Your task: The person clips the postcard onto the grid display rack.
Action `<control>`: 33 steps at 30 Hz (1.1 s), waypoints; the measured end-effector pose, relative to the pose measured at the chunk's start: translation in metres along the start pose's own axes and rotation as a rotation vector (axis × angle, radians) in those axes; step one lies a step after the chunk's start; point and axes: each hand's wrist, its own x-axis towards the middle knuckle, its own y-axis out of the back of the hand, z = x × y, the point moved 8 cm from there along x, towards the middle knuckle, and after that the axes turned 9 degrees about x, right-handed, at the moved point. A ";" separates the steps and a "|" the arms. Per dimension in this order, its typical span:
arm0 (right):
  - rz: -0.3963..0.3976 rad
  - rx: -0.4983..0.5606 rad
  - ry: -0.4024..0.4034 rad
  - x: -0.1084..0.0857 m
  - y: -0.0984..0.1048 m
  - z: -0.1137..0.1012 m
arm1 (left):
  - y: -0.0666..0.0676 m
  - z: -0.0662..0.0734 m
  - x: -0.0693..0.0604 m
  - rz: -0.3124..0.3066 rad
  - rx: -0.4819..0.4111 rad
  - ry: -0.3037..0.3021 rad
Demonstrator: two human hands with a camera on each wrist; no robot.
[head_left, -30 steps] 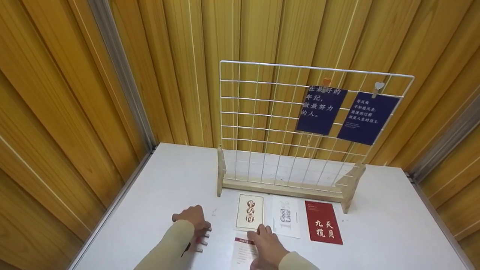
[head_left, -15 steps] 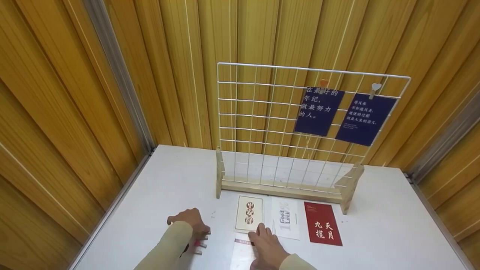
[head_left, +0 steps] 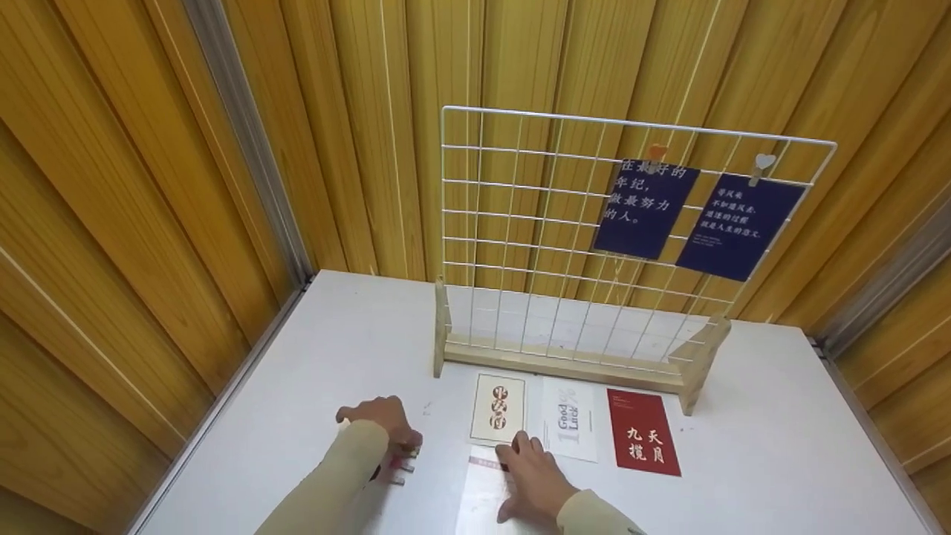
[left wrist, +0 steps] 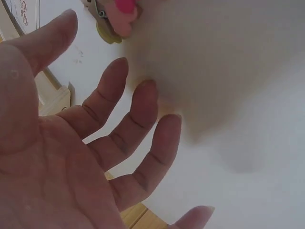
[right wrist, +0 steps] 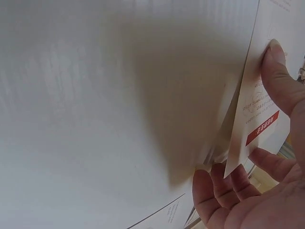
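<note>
My left hand [head_left: 380,417] is over a short row of small wooden clips [head_left: 407,469] on the white table. In the left wrist view its fingers are loosely bent and apart, and a clip with pink heart shapes [left wrist: 121,19] lies beyond the fingertips. My right hand [head_left: 536,475] pinches a pale card with a red strip [head_left: 481,496] by its right side. The right wrist view shows the thumb on the card's printed face [right wrist: 261,102] and fingers at its edge, which is raised off the table.
Behind the hands stands a white wire grid [head_left: 520,245] on a wooden base [head_left: 565,364]. Two dark blue cards [head_left: 645,212] hang from it by heart clips. A cream card [head_left: 498,409], a white card [head_left: 570,420] and a red card [head_left: 643,431] lie before the base.
The head view has shifted slightly. The pale card's face now reflects more light and its strip looks fainter. Around the clips the left hand has moved only a little.
</note>
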 end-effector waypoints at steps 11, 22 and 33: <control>0.002 0.000 0.011 -0.001 0.008 0.000 | 0.000 0.013 0.006 0.025 0.050 -0.012; -0.005 -0.016 -0.004 0.000 0.003 -0.004 | -0.004 0.010 -0.001 -0.015 -0.116 -0.017; 0.006 -0.058 -0.026 -0.001 -0.002 -0.004 | -0.006 0.012 -0.005 -0.044 -0.007 -0.038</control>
